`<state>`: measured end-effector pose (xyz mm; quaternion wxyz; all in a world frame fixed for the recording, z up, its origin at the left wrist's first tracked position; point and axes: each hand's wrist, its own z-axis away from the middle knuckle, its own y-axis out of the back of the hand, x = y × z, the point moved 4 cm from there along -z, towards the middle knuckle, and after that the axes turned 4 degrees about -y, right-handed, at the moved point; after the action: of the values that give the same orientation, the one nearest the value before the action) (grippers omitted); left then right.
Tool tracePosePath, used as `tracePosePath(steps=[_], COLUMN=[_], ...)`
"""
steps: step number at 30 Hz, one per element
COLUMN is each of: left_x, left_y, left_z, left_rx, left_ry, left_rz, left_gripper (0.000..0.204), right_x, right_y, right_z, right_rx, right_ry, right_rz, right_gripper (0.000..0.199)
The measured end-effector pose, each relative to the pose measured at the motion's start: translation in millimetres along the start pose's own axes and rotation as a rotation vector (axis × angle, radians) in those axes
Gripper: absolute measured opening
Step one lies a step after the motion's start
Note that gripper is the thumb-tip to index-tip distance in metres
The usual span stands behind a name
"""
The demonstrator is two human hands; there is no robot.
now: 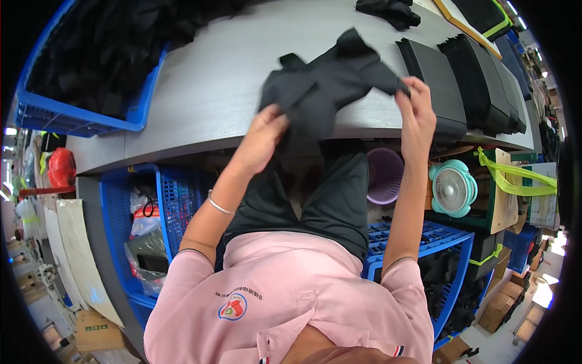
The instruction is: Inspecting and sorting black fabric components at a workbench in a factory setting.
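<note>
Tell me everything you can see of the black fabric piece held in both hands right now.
The black fabric piece is soft, matte, dark cloth, crumpled with flaps sticking out at the top and left. It is held spread over the near edge of the grey table. The left hand pinches its lower left part; the right hand grips its right corner.

Grey table (pixel 212 91) bears blue crate (pixel 85 115) (dark cloth inside), black garment (pixel 327 82), black stacks (pixel 479 85).
</note>
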<state>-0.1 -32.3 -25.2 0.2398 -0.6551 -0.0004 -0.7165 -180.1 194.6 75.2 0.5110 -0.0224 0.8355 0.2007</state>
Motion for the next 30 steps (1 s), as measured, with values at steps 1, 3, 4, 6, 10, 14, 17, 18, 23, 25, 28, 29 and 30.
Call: tracePosePath(steps=[1, 3, 4, 6, 10, 14, 17, 18, 23, 25, 28, 29, 30], left_x=[2, -5, -1, 3, 18, 11, 4, -2, -30, -28, -45, -55, -57], left_y=[-20, -29, -32, -15, 8, -12, -44, -45, -58, -74, -60, -47, -38], left_z=[5, 13, 20, 21, -22, -78, -79, -77, -73, -70, -79, -83, -83], left_rx=[0.082, -0.038, -0.075, 0.013, 0.346, 0.128, -0.093, -0.086, -0.238, -0.36, -0.362, -0.306, -0.341], left_ry=[-0.128, -0.127, -0.113, -0.124, -0.363, -0.102, 0.104, 0.115, 0.14, 0.208, 0.199, 0.182, 0.189], left_rz=[0.105, -0.045, -0.082, -0.096, -0.15, 0.252, 0.545, 0.607, 0.876, 1.13, 1.115, 1.053, 1.076], left_gripper=[0.048, 0.047, 0.044, 0.041, 0.04, 0.048, 0.044, 0.045, 0.049, 0.054, 0.058, 0.059, 0.059], right_x=[23, 60, 62, 53, 37, 43, 55, 58, 55, 55, 60, 60, 62], right_y=[-5, -14, -15, -17, -43, -89, -95, -91, -65, -60, -57, -55, -57], right_z=[-15, -29, -23, 2, 56, 55, 48, 47, 57, 59, 61, 62, 62], right_rx=[0.051, 0.178, 0.244, 0.349, 0.169, -0.12, -0.258, -0.336, -0.486, -0.505, -0.449, -0.441, -0.429], right_ry=[-0.062, -0.066, -0.085, -0.065, -0.318, -0.602, -0.745, -0.732, -0.702, -0.671, -0.687, -0.702, -0.713], right_rz=[-0.025, 0.027, 0.067, 0.063, -0.186, -0.944, -1.19, -1.25, -1.406, -1.389, -1.433, -1.472, -1.474], right_gripper=[0.019, 0.036, 0.036, 0.029, 0.022, 0.04, 0.036, 0.032, 0.027, 0.028, 0.026, 0.028, 0.027])
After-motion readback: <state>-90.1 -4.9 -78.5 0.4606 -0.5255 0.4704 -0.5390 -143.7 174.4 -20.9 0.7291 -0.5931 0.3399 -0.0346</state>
